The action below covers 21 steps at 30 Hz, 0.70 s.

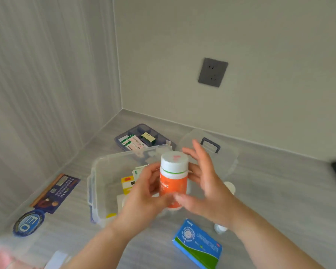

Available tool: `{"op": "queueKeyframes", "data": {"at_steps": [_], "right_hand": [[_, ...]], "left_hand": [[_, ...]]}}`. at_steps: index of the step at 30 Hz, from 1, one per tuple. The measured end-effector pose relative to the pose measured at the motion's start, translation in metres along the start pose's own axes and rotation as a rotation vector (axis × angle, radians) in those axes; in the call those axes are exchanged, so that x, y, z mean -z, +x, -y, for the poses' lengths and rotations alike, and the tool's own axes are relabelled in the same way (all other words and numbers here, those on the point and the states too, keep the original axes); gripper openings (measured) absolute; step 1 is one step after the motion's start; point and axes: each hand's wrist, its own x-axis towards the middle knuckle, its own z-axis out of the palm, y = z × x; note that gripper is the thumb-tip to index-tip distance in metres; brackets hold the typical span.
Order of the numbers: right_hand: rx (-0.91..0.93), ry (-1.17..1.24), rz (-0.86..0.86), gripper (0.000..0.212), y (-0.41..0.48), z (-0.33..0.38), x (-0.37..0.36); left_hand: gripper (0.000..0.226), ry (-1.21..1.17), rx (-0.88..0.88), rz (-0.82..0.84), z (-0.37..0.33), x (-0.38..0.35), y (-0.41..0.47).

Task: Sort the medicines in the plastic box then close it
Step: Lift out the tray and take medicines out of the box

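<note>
Nearest, low at the front edge, a blue and green medicine packet (198, 244) lies flat on the grey counter (279, 191), just right of my left forearm. A small white bottle (220, 228) shows partly behind my right wrist, beside the packet.

Both hands up over the counter, holding an orange bottle (173, 180) with a white cap, upright, label toward me. My left hand (144, 193) wraps the lower left side, fingers curled round it, thumb across the front near the base. My right hand (206, 183) is only partly closed: thumb on the bottle's lower front, fingers spread and loose behind the cap, blurred. Whether those fingers touch the bottle, I cannot tell.

Behind and left of the bottle, the clear plastic box (103, 183) stands open. Inside: a yellow carton (127, 184) and a pale packet beside it, partly hidden by my left hand. More hidden below.

Right of the box, behind my right hand, the clear lid (227, 152) with its dark handle (210, 144) lies on the counter. A white round cap (229, 186) shows just past my right hand.

Further back, a blue divided tray (142, 138) holds small packets.

Far left, by the wall, a dark printed card (55, 193) and a round blue badge (28, 222). On the back wall, a grey power socket (212, 72).
</note>
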Motion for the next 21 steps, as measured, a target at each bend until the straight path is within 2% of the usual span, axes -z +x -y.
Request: {"op": "queueKeyframes", "data": {"at_steps": [3, 10, 12, 15, 16, 19, 21], "right_hand": [[-0.144, 0.090, -0.201, 0.081, -0.036, -0.010, 0.022], [-0.347, -0.049, -0.565, 0.068, -0.132, -0.061, 0.059], [-0.430, -0.092, -0.686, 0.064, -0.150, -0.079, 0.070], [-0.537, -0.104, -0.785, 0.062, -0.168, -0.105, 0.081], [-0.563, -0.109, -0.785, 0.063, -0.170, -0.113, 0.083], [-0.605, -0.127, -0.763, 0.063, -0.167, -0.130, 0.082], [-0.603, -0.124, -0.756, 0.062, -0.161, -0.136, 0.081]], "left_hand": [[0.057, 0.160, -0.076, 0.059, 0.009, -0.041, -0.002], [0.057, 0.451, -0.187, 0.283, 0.034, -0.132, -0.021], [0.045, 0.571, -0.249, 0.316, 0.040, -0.139, -0.022], [0.023, 0.748, -0.405, 0.192, 0.043, -0.132, -0.025], [0.023, 0.809, -0.441, 0.145, 0.043, -0.126, -0.025], [0.032, 0.998, -0.446, 0.008, 0.041, -0.103, -0.024], [0.049, 1.081, -0.398, -0.077, 0.039, -0.086, -0.022]]}}
